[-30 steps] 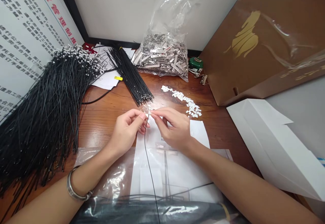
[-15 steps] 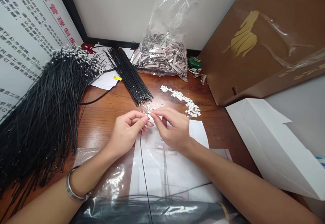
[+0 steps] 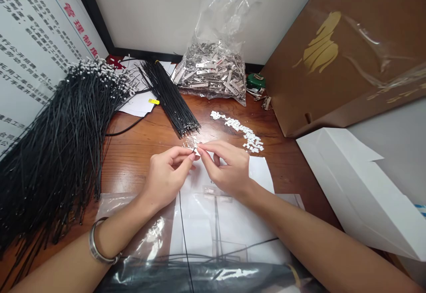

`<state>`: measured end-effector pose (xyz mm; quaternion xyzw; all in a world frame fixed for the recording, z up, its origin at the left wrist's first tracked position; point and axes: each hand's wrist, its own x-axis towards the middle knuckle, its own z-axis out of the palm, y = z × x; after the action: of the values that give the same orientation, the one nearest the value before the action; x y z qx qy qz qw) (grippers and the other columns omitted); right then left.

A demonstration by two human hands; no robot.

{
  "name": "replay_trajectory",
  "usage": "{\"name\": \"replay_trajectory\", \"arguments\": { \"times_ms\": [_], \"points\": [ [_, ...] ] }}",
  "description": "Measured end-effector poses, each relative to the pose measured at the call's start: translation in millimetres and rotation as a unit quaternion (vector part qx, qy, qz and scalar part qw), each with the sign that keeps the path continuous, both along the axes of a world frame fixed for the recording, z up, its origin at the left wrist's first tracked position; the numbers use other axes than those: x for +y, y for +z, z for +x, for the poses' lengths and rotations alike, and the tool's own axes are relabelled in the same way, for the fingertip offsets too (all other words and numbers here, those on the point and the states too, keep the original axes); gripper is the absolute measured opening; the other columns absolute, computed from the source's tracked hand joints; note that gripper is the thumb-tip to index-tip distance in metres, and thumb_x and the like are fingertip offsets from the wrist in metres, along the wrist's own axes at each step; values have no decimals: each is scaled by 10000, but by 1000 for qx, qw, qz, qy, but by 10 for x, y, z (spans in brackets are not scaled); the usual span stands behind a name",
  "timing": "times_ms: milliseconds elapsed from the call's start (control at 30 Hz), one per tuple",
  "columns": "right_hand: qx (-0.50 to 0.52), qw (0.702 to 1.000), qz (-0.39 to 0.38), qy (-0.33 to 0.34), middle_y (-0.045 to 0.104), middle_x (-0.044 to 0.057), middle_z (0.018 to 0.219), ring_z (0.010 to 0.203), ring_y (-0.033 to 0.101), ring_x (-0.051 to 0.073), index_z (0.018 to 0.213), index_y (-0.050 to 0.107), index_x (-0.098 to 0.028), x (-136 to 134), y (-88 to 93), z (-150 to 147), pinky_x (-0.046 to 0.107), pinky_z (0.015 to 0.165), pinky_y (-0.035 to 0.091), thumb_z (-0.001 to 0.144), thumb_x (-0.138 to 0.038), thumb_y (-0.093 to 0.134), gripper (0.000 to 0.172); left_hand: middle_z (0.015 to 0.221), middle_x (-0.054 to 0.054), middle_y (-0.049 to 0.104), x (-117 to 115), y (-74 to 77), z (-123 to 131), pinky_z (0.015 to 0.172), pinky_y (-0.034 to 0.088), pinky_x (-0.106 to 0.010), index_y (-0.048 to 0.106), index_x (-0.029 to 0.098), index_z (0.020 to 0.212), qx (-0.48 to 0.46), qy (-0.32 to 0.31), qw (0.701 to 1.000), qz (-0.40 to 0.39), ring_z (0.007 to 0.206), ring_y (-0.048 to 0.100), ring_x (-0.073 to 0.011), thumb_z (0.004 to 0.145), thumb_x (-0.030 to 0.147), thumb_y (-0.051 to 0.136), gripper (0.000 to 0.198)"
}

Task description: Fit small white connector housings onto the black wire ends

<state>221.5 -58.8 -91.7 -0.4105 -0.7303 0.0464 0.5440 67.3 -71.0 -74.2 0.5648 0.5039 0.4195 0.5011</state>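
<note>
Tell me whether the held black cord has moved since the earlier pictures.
Yes: the black cord runs further left, nearer the left edge of the white paper.

Wood table [image 3: 128,169]: wire heap [image 3: 71,151] at left; tied bundle [image 3: 170,100] and clip bag [image 3: 216,73], rear; white bits [image 3: 244,131] right of centre.

Thin black wire [image 3: 183,231], pinched, curving downward

black wire [image 3: 185,242], white bits [image 3: 253,142], brown wood-grained table [image 3: 126,164]
</note>
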Motion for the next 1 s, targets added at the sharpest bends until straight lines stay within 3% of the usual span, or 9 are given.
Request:
{"name": "replay_trajectory", "arguments": {
  "times_ms": [567, 1000],
  "points": [
    [14, 1000, 10, 23, 733, 29, 720, 464, 557, 95, 861, 724, -195, -8, 7, -3, 230, 415, 440, 817, -89, 616, 157, 802, -57, 746, -7, 18, -11, 582, 518, -225, 676, 156, 889, -16, -33, 999, -3, 632, 669, -142, 905, 364, 566, 236],
    [10, 999, 5, 36, 739, 51, 731, 514, 607, 112, 854, 721, -173, 14, -20, 2, 224, 421, 446, 812, -82, 630, 135, 687, -7, 678, 26, 37, -4, 590, 525, -222, 635, 163, 850, -41, -14, 999, -20, 613, 660, -133, 846, 340, 646, 177]
  ]
}}
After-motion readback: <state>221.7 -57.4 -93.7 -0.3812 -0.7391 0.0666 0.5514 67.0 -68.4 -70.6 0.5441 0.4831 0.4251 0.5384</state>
